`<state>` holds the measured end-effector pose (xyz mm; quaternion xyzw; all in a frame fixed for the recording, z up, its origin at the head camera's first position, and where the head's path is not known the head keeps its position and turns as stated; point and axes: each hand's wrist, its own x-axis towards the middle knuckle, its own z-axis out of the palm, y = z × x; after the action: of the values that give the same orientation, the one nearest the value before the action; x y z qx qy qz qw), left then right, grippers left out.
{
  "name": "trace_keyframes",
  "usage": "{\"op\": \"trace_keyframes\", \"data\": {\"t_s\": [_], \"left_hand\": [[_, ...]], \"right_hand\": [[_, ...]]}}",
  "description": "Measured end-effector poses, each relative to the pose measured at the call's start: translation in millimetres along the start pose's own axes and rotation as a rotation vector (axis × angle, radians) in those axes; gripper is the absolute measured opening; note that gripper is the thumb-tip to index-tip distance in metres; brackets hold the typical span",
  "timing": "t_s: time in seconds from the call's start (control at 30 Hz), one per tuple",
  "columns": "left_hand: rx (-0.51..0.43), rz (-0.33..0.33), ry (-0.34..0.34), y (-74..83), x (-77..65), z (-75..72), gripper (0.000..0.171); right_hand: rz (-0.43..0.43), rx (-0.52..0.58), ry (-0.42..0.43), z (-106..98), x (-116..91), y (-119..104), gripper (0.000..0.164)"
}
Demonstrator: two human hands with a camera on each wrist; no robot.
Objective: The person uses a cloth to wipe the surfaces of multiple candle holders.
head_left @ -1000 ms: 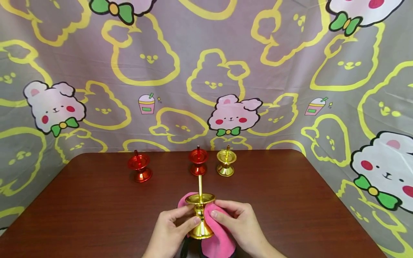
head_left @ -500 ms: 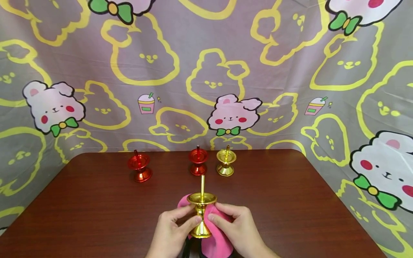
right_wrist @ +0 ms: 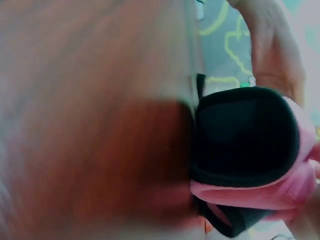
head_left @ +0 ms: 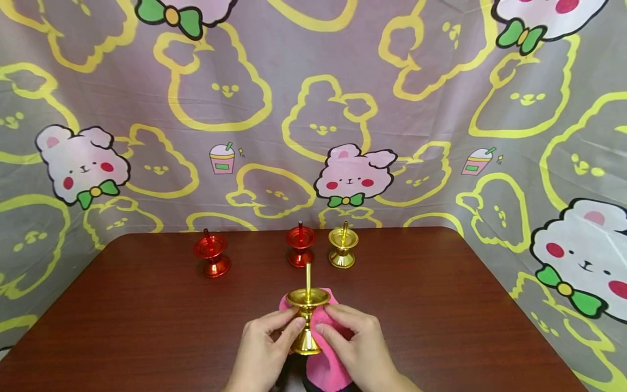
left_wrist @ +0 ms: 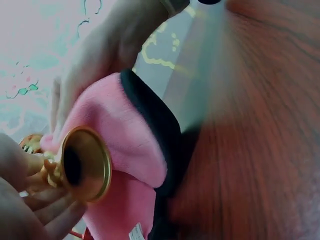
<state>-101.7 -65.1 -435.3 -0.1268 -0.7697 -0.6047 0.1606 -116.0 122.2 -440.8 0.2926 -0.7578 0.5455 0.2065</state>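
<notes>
A shiny gold candle holder with a spike on its dish is held up, nearly upright, near the front of the table. My left hand pinches its waist from the left. On the other side my right hand grips a pink cloth against the stem, and part of the cloth shows behind the dish. The left wrist view shows the hollow underside of the candle holder beside the pink cloth. In the right wrist view, the cloth's black-edged dark panel hides most of the holding.
Farther back on the brown table stand a red candle holder on the left, another red candle holder in the middle and a gold candle holder beside it. A patterned curtain hangs behind the table.
The held candle holder has shifted slightly up and to the right, with both hands keeping hold. More pink cloth now shows behind its dish on the right. The standing candle holders stay put.
</notes>
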Motion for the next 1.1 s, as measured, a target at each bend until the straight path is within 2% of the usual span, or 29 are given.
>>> {"op": "trace_keyframes", "data": {"t_s": [0.1,0.17,0.27,0.37,0.5,0.6,0.7,0.9,1.0,1.1], "left_hand": [[-0.14,-0.087,-0.017,-0.4,2.1,-2.7,0.019],[-0.243,-0.159,-0.026,-1.8,3.5,-5.2,0.021],[-0.361,-0.27,-0.092,-4.9,5.1,-9.6,0.029],[-0.368,-0.322,-0.181,-8.5,5.4,-14.0,0.036],[-0.289,-0.265,-0.237,-10.1,3.4,-15.8,0.036],[-0.237,-0.205,-0.238,-9.0,0.8,-14.6,0.033],[-0.215,-0.158,-0.222,-8.0,-2.0,-13.0,0.03],[-0.194,0.001,-0.081,-11.3,-5.1,-3.6,0.022],[-0.153,0.07,0.012,-12.9,-5.4,3.6,0.023],[-0.091,0.101,0.099,-12.3,-5.8,10.4,0.025]], "right_hand": [[0.174,0.208,-0.102,-12.4,4.9,2.3,0.029],[0.233,0.334,-0.178,-19.2,8.3,5.3,0.031],[0.22,0.47,-0.298,-24.5,9.7,11.0,0.033],[0.181,0.489,-0.353,-24.3,6.6,14.2,0.033],[0.144,0.381,-0.321,-19.4,2.0,13.3,0.03],[0.142,0.306,-0.266,-15.6,0.3,9.9,0.027],[0.13,0.292,-0.222,-13.0,-0.6,6.4,0.025],[0.059,0.209,-0.145,-7.2,-0.6,1.8,0.022],[0.022,0.098,-0.093,-3.7,0.5,-0.8,0.023],[-0.019,-0.023,-0.046,-0.5,1.5,-3.6,0.024]]}}
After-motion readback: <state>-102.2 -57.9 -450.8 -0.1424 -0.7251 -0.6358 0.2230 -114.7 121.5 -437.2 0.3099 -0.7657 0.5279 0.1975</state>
